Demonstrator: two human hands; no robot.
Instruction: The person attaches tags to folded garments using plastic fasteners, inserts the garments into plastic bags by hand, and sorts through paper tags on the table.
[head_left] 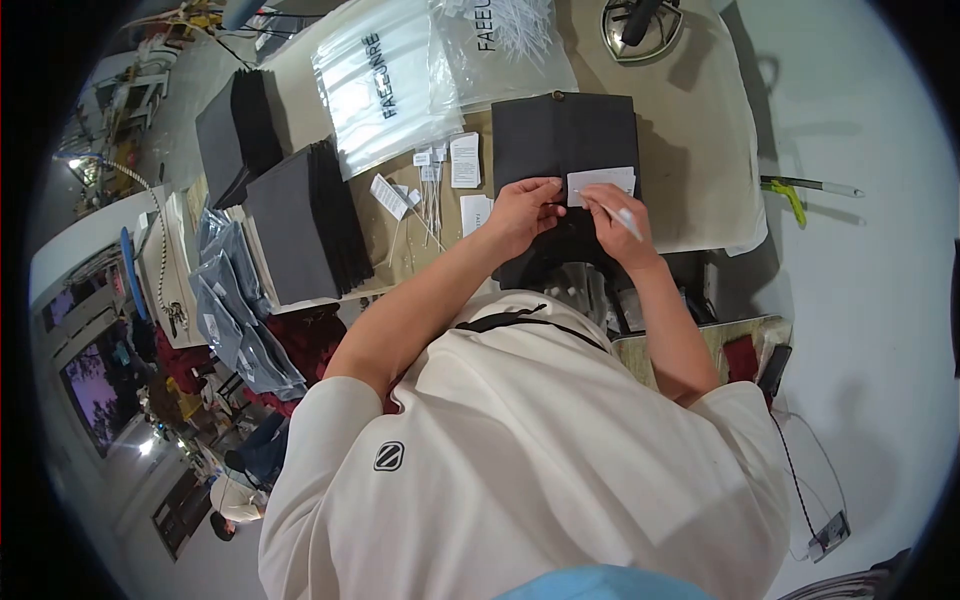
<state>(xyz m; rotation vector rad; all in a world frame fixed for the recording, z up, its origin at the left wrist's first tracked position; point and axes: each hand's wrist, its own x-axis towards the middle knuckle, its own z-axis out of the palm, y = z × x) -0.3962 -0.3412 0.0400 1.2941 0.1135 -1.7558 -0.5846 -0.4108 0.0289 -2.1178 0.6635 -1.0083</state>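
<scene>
A folded dark grey garment (527, 140) lies on the table in front of me, a small round brown piece at its top edge. On its right part rests a white printed card (601, 181). My left hand (528, 214) is closed at the card's left edge, thumb and forefinger pinched; what they pinch is too small to make out. My right hand (622, 228) is closed over the card's lower edge. A slim white object (628, 222) sticks out between its fingers; its kind is unclear.
Left of the garment lie white tags with strings (430, 180) and a printed card (465, 160). Clear printed bags (365, 80) lie behind. Stacks of folded dark garments (305, 220) stand at left, bagged garments (240, 310) beside them. An iron (640, 30) stands at the back right.
</scene>
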